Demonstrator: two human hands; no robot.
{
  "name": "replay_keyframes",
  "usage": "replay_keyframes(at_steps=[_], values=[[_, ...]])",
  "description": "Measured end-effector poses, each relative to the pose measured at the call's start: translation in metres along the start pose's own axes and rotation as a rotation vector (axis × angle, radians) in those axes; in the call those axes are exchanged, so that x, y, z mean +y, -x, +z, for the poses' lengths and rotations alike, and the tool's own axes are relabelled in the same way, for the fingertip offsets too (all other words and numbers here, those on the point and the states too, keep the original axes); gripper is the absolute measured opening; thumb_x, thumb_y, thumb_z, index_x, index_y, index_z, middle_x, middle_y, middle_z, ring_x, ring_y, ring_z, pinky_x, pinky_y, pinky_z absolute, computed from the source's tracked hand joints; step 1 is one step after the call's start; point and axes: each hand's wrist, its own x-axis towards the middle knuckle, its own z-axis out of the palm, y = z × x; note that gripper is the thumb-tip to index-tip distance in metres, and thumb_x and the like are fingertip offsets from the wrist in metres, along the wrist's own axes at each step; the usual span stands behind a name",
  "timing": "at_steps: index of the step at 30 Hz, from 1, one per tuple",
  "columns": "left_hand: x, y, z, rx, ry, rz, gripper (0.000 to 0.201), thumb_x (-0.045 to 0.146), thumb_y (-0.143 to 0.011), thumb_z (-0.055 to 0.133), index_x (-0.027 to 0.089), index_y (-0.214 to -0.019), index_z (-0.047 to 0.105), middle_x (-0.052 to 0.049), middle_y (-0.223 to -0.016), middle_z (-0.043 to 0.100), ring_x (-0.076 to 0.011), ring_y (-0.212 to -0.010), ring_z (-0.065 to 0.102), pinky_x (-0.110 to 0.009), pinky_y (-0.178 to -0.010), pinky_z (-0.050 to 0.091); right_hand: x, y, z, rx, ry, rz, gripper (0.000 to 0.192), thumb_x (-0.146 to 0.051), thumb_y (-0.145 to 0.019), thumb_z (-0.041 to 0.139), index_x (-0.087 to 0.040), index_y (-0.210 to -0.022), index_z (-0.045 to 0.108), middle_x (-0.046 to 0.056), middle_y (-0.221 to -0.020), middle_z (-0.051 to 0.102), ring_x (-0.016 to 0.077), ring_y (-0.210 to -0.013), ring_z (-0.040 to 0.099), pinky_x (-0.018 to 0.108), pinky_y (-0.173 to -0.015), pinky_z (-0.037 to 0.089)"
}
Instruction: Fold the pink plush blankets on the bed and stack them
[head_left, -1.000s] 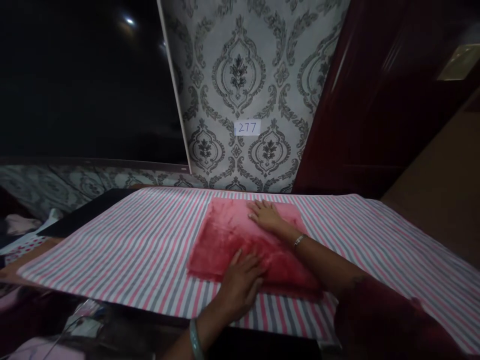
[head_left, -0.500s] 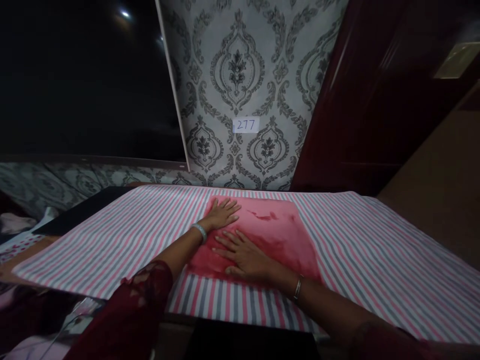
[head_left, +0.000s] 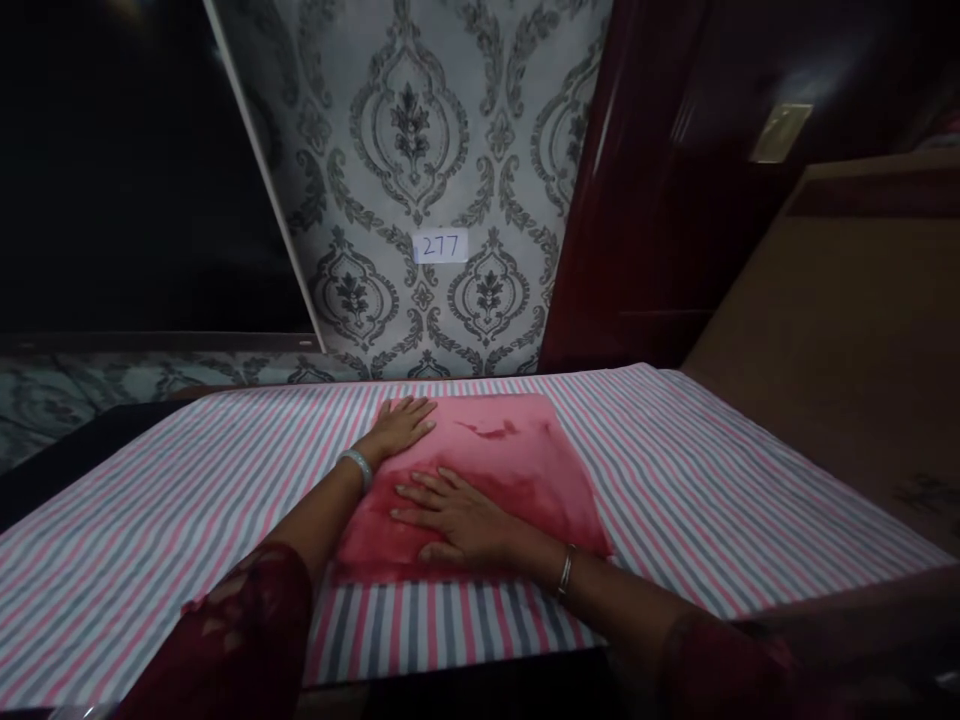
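A folded pink and red cloth (head_left: pixel 517 475) with darker blotches lies flat on a striped cloth (head_left: pixel 660 480). My left hand (head_left: pixel 403 428) rests flat at its upper left edge, fingers stretched towards the far side, a pale bracelet at the wrist. Nearer to me, my right hand (head_left: pixel 459 520) lies palm down on the darker red part with its fingers spread to the left. Neither hand grips anything. The palms hide small patches of the pink cloth.
The striped cloth covers a table against a patterned wall (head_left: pixel 420 170). A small paper marked 277 (head_left: pixel 441 246) is on the wall. At the left hangs a large dark screen (head_left: pixel 142 180); a dark red glossy panel (head_left: pixel 645 220) stands at the right.
The camera view has turned to the right, so everything appears shifted left. Both hands stay flat on the pink cloth, in nearly the same places.
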Motion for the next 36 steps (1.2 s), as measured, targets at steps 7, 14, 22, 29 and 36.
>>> replay_keyframes(at_steps=[7,14,22,29,36], values=[[0.032,0.052,-0.012,0.05,-0.036,-0.076,0.065,0.058,-0.096,0.037,0.029,-0.154,0.038,-0.011,-0.164,0.027,-0.0393,-0.151,0.019,-0.067,-0.116,0.014,0.041,0.02,-0.051,0.363,0.117,0.511,0.053,-0.044,-0.103,0.039,-0.026,-0.153,0.038,0.01,-0.158,0.039,0.0275,-0.146,0.032,0.054,-0.12,0.018],[0.048,0.081,0.026,0.169,-0.069,-0.136,0.061,0.05,-0.098,0.038,0.028,-0.156,0.034,-0.01,-0.164,0.025,-0.0425,-0.151,0.015,-0.07,-0.113,0.02,0.078,0.055,-0.033,0.315,0.384,0.847,0.057,-0.05,-0.102,0.037,-0.024,-0.152,0.041,0.013,-0.162,0.027,0.037,-0.15,0.017,0.065,-0.117,0.009],[0.028,0.1,0.024,0.233,0.058,-0.227,0.058,0.046,-0.098,0.039,0.023,-0.151,0.044,-0.012,-0.163,0.029,-0.0368,-0.15,0.023,-0.063,-0.115,0.027,0.089,0.081,-0.037,0.436,0.029,0.892,0.056,-0.041,-0.096,0.048,-0.021,-0.149,0.046,0.01,-0.164,0.024,0.0314,-0.152,0.013,0.054,-0.12,0.018],[-0.009,0.127,0.042,0.375,0.526,-0.411,0.063,0.045,-0.088,0.056,0.018,-0.145,0.05,-0.013,-0.139,0.061,-0.0312,-0.131,0.055,-0.043,-0.109,0.043,0.09,0.135,-0.022,0.612,-0.157,0.997,0.063,-0.041,-0.094,0.046,-0.016,-0.151,0.04,0.013,-0.151,0.048,0.0262,-0.139,0.045,0.043,-0.114,0.036],[-0.01,0.138,0.036,0.43,0.865,-0.729,0.067,0.046,-0.073,0.076,0.013,-0.13,0.062,-0.013,-0.104,0.074,-0.0314,-0.099,0.071,-0.04,-0.083,0.058,0.072,0.15,-0.012,0.741,-0.37,1.037,0.068,-0.052,-0.091,0.045,-0.013,-0.147,0.044,0.015,-0.13,0.065,0.0273,-0.114,0.066,0.042,-0.095,0.054]])
